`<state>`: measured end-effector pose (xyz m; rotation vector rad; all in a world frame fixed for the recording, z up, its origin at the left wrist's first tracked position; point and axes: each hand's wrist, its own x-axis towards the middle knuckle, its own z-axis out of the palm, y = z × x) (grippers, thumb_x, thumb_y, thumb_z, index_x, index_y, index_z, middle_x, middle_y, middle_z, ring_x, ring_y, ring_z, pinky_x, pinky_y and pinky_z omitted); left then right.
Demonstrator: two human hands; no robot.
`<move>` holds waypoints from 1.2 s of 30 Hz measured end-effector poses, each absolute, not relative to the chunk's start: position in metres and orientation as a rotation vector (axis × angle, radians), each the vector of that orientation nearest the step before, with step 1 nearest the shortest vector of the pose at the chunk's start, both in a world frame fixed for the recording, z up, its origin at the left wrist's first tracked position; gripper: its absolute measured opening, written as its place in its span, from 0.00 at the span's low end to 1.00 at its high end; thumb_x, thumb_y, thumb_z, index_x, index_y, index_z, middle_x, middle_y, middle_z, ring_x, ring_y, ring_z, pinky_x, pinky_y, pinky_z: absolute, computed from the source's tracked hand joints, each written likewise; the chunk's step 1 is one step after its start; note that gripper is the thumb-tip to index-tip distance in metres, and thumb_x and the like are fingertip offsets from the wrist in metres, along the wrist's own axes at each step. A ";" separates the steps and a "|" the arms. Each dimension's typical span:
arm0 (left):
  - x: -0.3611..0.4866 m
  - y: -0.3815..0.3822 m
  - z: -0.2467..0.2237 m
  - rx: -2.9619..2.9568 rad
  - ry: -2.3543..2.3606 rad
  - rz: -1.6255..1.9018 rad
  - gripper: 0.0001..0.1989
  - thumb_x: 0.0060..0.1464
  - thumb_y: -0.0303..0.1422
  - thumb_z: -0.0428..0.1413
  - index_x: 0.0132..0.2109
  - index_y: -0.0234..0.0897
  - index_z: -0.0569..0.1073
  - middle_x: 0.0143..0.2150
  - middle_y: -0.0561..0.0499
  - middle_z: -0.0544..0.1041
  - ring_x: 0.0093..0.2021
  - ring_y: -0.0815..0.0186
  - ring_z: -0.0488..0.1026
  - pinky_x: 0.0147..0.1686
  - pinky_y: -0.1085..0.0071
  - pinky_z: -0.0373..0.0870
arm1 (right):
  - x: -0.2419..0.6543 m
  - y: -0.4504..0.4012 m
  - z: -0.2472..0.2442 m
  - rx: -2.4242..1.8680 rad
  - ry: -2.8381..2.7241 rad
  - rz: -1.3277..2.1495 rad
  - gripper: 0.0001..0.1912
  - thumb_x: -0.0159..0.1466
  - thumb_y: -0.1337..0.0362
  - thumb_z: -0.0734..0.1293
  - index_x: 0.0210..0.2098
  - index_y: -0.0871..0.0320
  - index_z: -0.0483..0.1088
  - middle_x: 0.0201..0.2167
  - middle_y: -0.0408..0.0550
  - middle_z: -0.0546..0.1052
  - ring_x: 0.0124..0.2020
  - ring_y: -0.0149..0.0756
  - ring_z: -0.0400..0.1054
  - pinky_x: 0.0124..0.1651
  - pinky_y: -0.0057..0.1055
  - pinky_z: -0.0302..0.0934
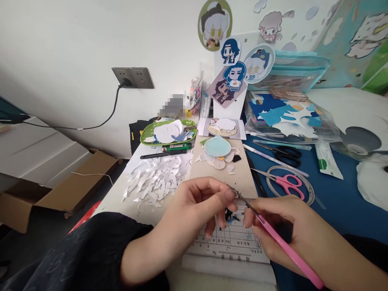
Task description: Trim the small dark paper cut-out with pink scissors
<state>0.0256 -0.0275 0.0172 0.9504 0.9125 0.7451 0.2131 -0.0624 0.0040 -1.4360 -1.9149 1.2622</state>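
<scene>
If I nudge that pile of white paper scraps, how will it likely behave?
The white paper scraps look thin, so they are probably very light and easily scattered. Lying loose and overlapping, they would likely slide apart rather than move as one. Their narrow shapes suggest they would bend easily.

The left sleeve (pixel 75 250) is loose and full, cut from very dark cloth, black or close to it, with soft folds and creases. Faint grey outlines of curling, rounded motifs are scattered over its lower part, too dim to make out exactly. It narrows to a gathered edge partway along the forearm, leaving the wrist and the left grip (pixel 206 202) bare, with slender fingers and rounded nails. The right sleeve (pixel 366 252) shows only as a strip of similarly dark cloth at the picture's edge, its pattern lost in shadow; the right grip (pixel 279 226) and most of that forearm are bare.
</scene>
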 end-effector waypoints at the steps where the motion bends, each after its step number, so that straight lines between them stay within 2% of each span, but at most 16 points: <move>1: 0.026 -0.027 0.018 0.955 0.913 0.745 0.09 0.52 0.32 0.60 0.26 0.33 0.74 0.15 0.56 0.69 0.13 0.78 0.58 0.11 0.83 0.56 | 0.213 -0.062 0.008 -1.436 -1.924 1.303 0.08 0.54 0.75 0.63 0.27 0.54 0.66 0.18 0.37 0.63 0.20 0.29 0.56 0.21 0.25 0.53; 4: 0.025 -0.027 0.019 0.966 0.894 0.727 0.10 0.51 0.32 0.60 0.25 0.33 0.74 0.15 0.56 0.69 0.14 0.78 0.59 0.11 0.84 0.56 | 0.212 -0.060 0.018 -1.403 -1.901 1.478 0.08 0.55 0.74 0.64 0.30 0.54 0.66 0.17 0.34 0.58 0.19 0.28 0.52 0.22 0.25 0.50; 7: 0.024 -0.026 0.018 0.963 0.867 0.700 0.10 0.51 0.33 0.61 0.25 0.33 0.74 0.20 0.54 0.73 0.15 0.77 0.62 0.12 0.84 0.58 | 0.213 -0.060 0.022 -1.385 -1.880 1.544 0.07 0.56 0.72 0.64 0.32 0.54 0.66 0.17 0.34 0.58 0.20 0.29 0.52 0.24 0.26 0.50; 15: 0.023 -0.027 0.018 0.948 0.871 0.653 0.08 0.49 0.31 0.61 0.25 0.33 0.74 0.21 0.55 0.74 0.15 0.78 0.63 0.12 0.85 0.59 | 0.213 -0.064 0.015 -1.395 -1.880 1.435 0.04 0.54 0.67 0.67 0.30 0.54 0.67 0.17 0.34 0.58 0.20 0.30 0.51 0.24 0.27 0.50; 19: 0.022 -0.027 0.018 0.936 0.873 0.652 0.08 0.50 0.31 0.61 0.25 0.33 0.73 0.20 0.55 0.74 0.15 0.78 0.63 0.12 0.85 0.59 | 0.213 -0.064 0.014 -1.399 -1.898 1.420 0.03 0.55 0.65 0.67 0.30 0.54 0.68 0.18 0.36 0.60 0.22 0.32 0.55 0.25 0.28 0.52; 24: 0.024 -0.027 0.017 0.938 0.867 0.679 0.09 0.50 0.31 0.60 0.24 0.33 0.72 0.21 0.55 0.74 0.15 0.78 0.62 0.12 0.85 0.58 | 0.211 -0.063 0.016 -1.410 -1.935 1.471 0.04 0.56 0.70 0.64 0.31 0.55 0.66 0.22 0.37 0.63 0.23 0.31 0.54 0.26 0.28 0.52; 29: 0.025 -0.029 0.016 0.937 0.871 0.706 0.10 0.51 0.32 0.60 0.25 0.33 0.71 0.21 0.55 0.73 0.16 0.79 0.62 0.12 0.86 0.58 | 0.209 -0.065 0.010 -1.372 -1.839 1.534 0.05 0.55 0.70 0.64 0.30 0.54 0.64 0.20 0.36 0.61 0.21 0.30 0.53 0.25 0.26 0.51; 33: 0.024 -0.030 0.015 0.936 0.877 0.689 0.10 0.51 0.33 0.61 0.25 0.33 0.70 0.21 0.55 0.72 0.16 0.79 0.63 0.12 0.87 0.58 | 0.208 -0.066 0.008 -1.376 -1.852 1.500 0.05 0.55 0.70 0.64 0.31 0.54 0.64 0.23 0.38 0.65 0.23 0.31 0.57 0.25 0.26 0.53; 36: 0.024 -0.030 0.015 0.941 0.891 0.692 0.11 0.50 0.33 0.61 0.25 0.33 0.70 0.20 0.56 0.72 0.16 0.79 0.62 0.12 0.87 0.58 | 0.208 -0.067 0.005 -1.372 -1.889 1.461 0.06 0.55 0.71 0.63 0.30 0.54 0.64 0.21 0.37 0.64 0.22 0.31 0.56 0.24 0.26 0.53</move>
